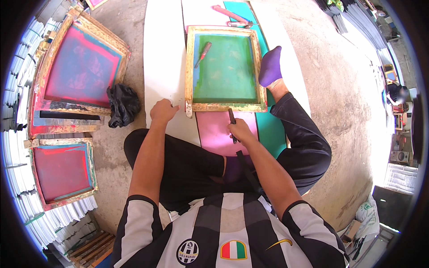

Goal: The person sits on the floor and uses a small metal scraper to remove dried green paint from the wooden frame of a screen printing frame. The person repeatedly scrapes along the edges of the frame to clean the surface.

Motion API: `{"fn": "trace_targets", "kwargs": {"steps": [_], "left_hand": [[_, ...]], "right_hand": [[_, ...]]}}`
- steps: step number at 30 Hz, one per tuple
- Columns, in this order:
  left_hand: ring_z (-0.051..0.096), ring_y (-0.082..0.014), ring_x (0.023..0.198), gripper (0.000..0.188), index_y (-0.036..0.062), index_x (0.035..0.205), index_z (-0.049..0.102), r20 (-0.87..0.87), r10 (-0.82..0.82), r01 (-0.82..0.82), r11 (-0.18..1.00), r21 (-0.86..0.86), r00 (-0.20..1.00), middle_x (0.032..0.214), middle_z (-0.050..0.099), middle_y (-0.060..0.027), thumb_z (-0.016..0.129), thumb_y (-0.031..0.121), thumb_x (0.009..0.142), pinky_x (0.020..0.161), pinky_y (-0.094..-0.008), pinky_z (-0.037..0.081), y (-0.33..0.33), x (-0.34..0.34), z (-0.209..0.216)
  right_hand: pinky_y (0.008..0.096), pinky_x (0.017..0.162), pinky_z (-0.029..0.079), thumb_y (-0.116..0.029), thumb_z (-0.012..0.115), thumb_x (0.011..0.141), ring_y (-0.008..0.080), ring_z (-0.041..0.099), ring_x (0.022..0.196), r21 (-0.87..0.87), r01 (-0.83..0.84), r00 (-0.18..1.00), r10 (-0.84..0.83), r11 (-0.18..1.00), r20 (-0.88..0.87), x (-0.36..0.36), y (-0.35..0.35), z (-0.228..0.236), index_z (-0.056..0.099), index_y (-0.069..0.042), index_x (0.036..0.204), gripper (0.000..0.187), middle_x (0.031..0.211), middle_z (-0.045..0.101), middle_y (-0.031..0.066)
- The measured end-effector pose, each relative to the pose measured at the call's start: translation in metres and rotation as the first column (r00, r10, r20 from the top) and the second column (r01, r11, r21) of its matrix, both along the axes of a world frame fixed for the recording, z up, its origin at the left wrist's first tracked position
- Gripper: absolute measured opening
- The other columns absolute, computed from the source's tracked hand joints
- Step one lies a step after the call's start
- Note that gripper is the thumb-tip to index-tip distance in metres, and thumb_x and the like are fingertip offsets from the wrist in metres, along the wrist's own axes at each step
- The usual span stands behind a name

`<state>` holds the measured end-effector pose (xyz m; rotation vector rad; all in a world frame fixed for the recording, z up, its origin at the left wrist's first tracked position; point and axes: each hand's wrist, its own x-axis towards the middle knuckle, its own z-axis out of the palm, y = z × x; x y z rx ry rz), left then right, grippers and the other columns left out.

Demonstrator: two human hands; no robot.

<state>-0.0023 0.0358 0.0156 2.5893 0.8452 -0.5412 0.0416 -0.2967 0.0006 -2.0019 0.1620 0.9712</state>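
Note:
In front of me lies a wooden screen-printing frame [190, 67] with a green and blue mesh [228, 62]. A screwdriver [204, 53] with a red and dark handle rests slantwise on the mesh. My right hand [241, 131] is closed round a slim dark tool [232, 118], whose far end reaches the frame's near edge; its exact kind does not show clearly. Left of the frame's near corner, my left hand [164, 110] is closed over the white board [165, 62]. Whatever its fingers may hold is too small to name.
Pink [223, 131] and teal [271, 131] panels run under the frame. Past it lie a reddish rod [230, 13] and a small tool [240, 23]. At left stand more screen frames [49, 76], a black plastic bag [121, 105] and stacked sheets. My purple-socked foot [271, 67] borders the frame's right.

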Motion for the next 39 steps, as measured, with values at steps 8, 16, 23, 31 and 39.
{"fn": "trace_targets", "kwargs": {"steps": [8, 16, 23, 31, 39], "left_hand": [[0.075, -0.0357, 0.101, 0.054, 0.0056, 0.103, 0.081, 0.019, -0.037, 0.038, 0.998, -0.048, 0.999, 0.105, 0.078, -0.0171, 0.077, 0.055, 0.084, 0.084, -0.0473, 0.059, -0.004, 0.003, 0.002], [0.075, -0.0348, 0.1, 0.061, 0.005, 0.106, 0.08, -0.018, -0.036, 0.034, 0.994, -0.105, 0.999, 0.106, 0.078, -0.0179, 0.075, 0.062, 0.083, 0.083, -0.0468, 0.058, -0.005, 0.005, 0.006], [0.074, -0.0365, 0.103, 0.064, 0.005, 0.109, 0.08, -0.02, -0.042, 0.04, 0.993, -0.109, 0.999, 0.106, 0.078, -0.0188, 0.072, 0.064, 0.085, 0.086, -0.0481, 0.057, -0.009, 0.008, 0.008], [0.073, -0.0387, 0.1, 0.048, 0.0078, 0.103, 0.08, 0.005, -0.04, 0.04, 0.993, -0.108, 0.999, 0.103, 0.077, -0.0191, 0.067, 0.053, 0.093, 0.086, -0.0492, 0.057, -0.014, 0.014, -0.003], [0.073, -0.0413, 0.098, 0.041, 0.0065, 0.1, 0.08, 0.027, -0.043, 0.046, 0.992, -0.114, 0.999, 0.1, 0.077, -0.0205, 0.066, 0.044, 0.091, 0.085, -0.0501, 0.057, -0.015, 0.016, -0.007]], "right_hand": [[0.0448, 0.049, 0.051, -0.015, 0.056, 0.086, 0.0282, 0.067, 0.058, -0.092, 0.013, 1.0, -0.01, 0.996, 0.029, 0.0, 0.013, -0.003, 0.063, 0.01, 0.09, 0.027, 0.073, 0.067, 0.0193], [0.0457, 0.055, 0.058, -0.013, 0.053, 0.089, 0.033, 0.073, 0.063, -0.253, -0.037, 0.999, 0.043, 0.967, 0.02, -0.001, 0.033, 0.023, 0.066, 0.016, 0.101, 0.034, 0.077, 0.07, 0.0253], [0.0481, 0.064, 0.062, -0.013, 0.052, 0.092, 0.0383, 0.077, 0.08, -0.327, -0.032, 0.999, 0.038, 0.944, 0.012, -0.004, 0.036, 0.013, 0.065, 0.013, 0.114, 0.036, 0.094, 0.074, 0.0293], [0.0518, 0.09, 0.058, -0.015, 0.057, 0.091, 0.0438, 0.074, 0.102, -0.339, -0.071, 0.993, 0.099, 0.938, 0.065, 0.002, 0.018, -0.015, 0.07, 0.005, 0.113, 0.032, 0.107, 0.074, 0.0318], [0.0418, 0.056, 0.058, -0.007, 0.059, 0.086, 0.0276, 0.073, 0.063, -0.145, 0.038, 0.998, -0.046, 0.989, -0.053, -0.003, 0.016, -0.012, 0.066, 0.001, 0.095, 0.013, 0.081, 0.072, 0.0209]]}}
